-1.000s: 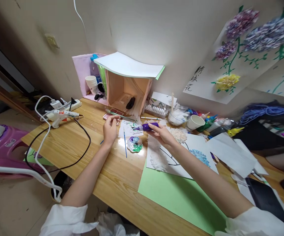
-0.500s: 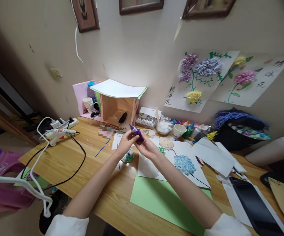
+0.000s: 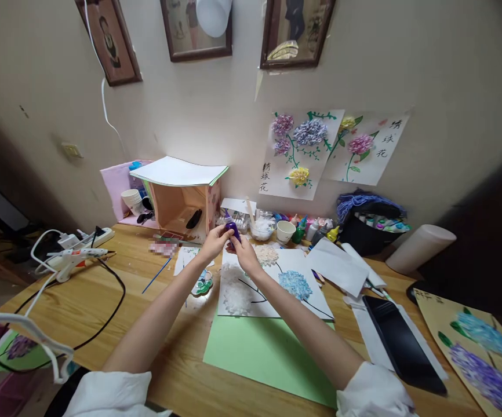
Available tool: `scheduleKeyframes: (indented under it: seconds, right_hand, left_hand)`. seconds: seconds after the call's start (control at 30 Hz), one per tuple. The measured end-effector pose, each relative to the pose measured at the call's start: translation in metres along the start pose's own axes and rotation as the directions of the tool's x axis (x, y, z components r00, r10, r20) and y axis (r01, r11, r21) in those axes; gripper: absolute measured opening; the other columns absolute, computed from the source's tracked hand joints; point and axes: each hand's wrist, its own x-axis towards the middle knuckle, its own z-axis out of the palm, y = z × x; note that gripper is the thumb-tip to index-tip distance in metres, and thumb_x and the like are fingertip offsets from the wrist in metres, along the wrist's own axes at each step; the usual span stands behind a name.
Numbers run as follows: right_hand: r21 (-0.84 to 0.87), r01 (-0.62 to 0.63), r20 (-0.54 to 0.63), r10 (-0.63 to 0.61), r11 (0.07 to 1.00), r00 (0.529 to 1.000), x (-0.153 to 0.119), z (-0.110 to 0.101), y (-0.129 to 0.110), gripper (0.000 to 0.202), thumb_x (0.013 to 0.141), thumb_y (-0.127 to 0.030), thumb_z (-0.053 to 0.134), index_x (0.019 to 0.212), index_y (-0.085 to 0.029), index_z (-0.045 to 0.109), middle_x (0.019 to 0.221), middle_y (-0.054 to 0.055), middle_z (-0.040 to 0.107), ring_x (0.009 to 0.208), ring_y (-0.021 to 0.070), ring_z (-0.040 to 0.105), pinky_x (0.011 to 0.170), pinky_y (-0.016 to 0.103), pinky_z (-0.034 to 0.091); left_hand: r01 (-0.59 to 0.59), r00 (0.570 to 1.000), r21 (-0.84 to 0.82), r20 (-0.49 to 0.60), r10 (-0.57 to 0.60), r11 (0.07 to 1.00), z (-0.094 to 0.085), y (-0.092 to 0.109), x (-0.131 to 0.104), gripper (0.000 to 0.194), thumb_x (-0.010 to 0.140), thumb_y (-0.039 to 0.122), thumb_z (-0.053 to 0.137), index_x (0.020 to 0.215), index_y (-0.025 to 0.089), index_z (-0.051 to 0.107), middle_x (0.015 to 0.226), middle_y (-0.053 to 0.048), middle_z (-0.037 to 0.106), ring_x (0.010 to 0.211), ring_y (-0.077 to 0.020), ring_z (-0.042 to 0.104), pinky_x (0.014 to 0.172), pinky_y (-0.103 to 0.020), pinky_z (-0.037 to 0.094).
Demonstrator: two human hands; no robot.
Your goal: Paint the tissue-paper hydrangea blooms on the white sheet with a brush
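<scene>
Both hands meet around a small purple bottle with a pointed nozzle, held upright over the back of the white artwork sheet. My left hand closes on its left side, and my right hand grips it lower on the right. Beneath them the sheet carries a blue textured flower, a cream flower, a white flower and dark stem lines. Under the sheet lies green paper. Left of the sheet sits a paint palette with green in it.
A glue gun and looping cables lie at the left, near a blue brush. Behind stand a box, a white cup and several paint bottles. A black phone lies at the right. Flower pictures hang on the wall.
The view has turned, so the desk and wall items appear further left, and more of the flower picture at the right shows. Both hands still hold the purple bottle, now more upright.
</scene>
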Motion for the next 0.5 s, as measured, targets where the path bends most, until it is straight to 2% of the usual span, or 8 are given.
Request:
scheduleKeyframes:
  seconds: [0.13,0.27,0.43,0.5]
  right_hand:
    - [-0.027,-0.003,-0.071,0.001,1.0,0.997,0.001,-0.004,0.011,0.039,0.074,-0.054,0.06,0.086,-0.018,0.055,0.073,0.0,0.064,0.063,0.0126,0.062,0.065,0.028,0.053]
    - [-0.041,-0.008,-0.143,0.002,0.999,0.99,0.005,-0.017,0.015,0.039,0.074,-0.056,0.058,0.085,-0.018,0.054,0.073,0.002,0.065,0.061,0.0135,0.063,0.064,0.029,0.053]
    - [-0.046,0.019,-0.216,-0.028,0.999,0.976,0.015,-0.049,0.0,0.041,0.076,-0.06,0.056,0.084,-0.019,0.054,0.069,0.003,0.065,0.066,0.0182,0.066,0.067,0.033,0.054]
    - [-0.043,0.036,-0.226,-0.045,0.998,0.973,0.018,-0.066,-0.01,0.043,0.076,-0.061,0.054,0.087,-0.02,0.055,0.069,0.003,0.066,0.066,0.019,0.066,0.066,0.034,0.055]
  left_hand:
    - [0.037,0.998,0.014,0.051,-0.038,0.999,0.01,-0.005,0.006,0.036,0.066,0.048,0.071,0.076,0.014,0.067,0.076,-0.006,0.072,0.078,-0.0226,0.064,0.075,-0.033,0.049]
    - [0.078,0.989,0.005,0.126,-0.078,0.997,0.025,-0.008,0.019,0.034,0.067,0.047,0.07,0.076,0.014,0.066,0.072,-0.006,0.07,0.076,-0.0218,0.063,0.07,-0.031,0.048]
    - [0.105,0.963,-0.045,0.256,-0.091,0.993,0.056,0.001,0.046,0.036,0.068,0.047,0.072,0.079,0.014,0.065,0.074,-0.005,0.068,0.074,-0.018,0.061,0.067,-0.027,0.047]
    - [0.124,0.946,-0.062,0.309,-0.099,0.99,0.075,0.005,0.055,0.039,0.069,0.051,0.07,0.081,0.014,0.063,0.072,-0.004,0.066,0.065,-0.0141,0.058,0.058,-0.024,0.045]
